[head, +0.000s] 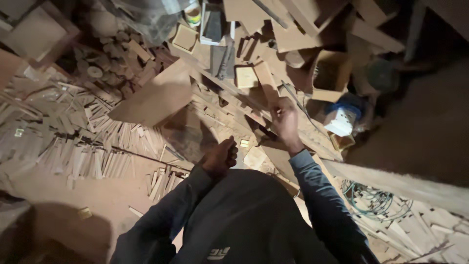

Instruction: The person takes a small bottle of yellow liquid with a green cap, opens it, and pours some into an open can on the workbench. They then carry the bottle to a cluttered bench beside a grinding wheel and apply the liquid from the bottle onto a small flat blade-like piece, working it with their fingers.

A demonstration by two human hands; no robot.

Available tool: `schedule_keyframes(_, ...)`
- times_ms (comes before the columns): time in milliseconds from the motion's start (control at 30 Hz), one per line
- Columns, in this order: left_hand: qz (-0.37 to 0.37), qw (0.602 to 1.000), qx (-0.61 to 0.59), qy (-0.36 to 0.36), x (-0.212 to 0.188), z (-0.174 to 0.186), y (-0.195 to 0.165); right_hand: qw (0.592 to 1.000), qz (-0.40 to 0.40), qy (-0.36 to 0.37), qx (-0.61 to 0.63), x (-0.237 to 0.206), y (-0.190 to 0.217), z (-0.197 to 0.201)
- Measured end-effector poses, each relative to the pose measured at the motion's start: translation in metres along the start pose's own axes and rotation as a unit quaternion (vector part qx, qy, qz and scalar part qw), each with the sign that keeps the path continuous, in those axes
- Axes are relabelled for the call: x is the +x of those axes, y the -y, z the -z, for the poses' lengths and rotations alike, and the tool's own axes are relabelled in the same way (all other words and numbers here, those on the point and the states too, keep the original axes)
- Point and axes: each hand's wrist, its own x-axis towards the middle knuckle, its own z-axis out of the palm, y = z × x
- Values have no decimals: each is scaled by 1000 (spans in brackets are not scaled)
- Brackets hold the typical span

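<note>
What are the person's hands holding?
It cannot be told for sure. The right hand is closed above the long wooden strips, perhaps pinching something thin. The left hand is curled, apparently empty.

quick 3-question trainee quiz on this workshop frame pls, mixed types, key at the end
1. True or false: the left hand is spread flat on the large wooden board.
2. Which lies on the floor at the person's right, near the right sleeve? A) a coil of green wire B) a red bucket C) a metal ladder
3. Fill in: the raised right hand is closed around a thin ____ held over the heap of wood offcuts.

Key: 1 false, it is curled in a loose fist, apart from the board. 2 A. 3 strip; what it is made of is hard to tell in this light.
</note>
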Motion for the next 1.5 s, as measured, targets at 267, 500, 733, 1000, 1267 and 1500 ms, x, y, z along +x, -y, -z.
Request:
schedule_keyframes(267, -52, 997, 54, -23, 2, 40, -30, 979, -71, 172, -80, 114, 63, -102)
schedule_keyframes(500, -16, 991, 134, 22, -15, 99, -32, 949, -85, 228, -200, 157, 83, -148)
schedule_keyframes(733, -235, 934, 269, 20, -14, 92, -61, 953, -236, 189, 29, 128, 73, -112)
schedule_keyframes(1000, -169, 969, 139, 113, -7, -31, -81, 799, -373, 100, 460, -25, 61, -13)
schedule_keyframes(1267, -172, 873, 411, 198, -32, -156, -19, 827, -310, 111, 456, -124, 82, 95)
schedule_keyframes(1500, -148, 796, 496, 314, -51, -217, 42, 853, -330, -55, 400, -201, 84, 138)
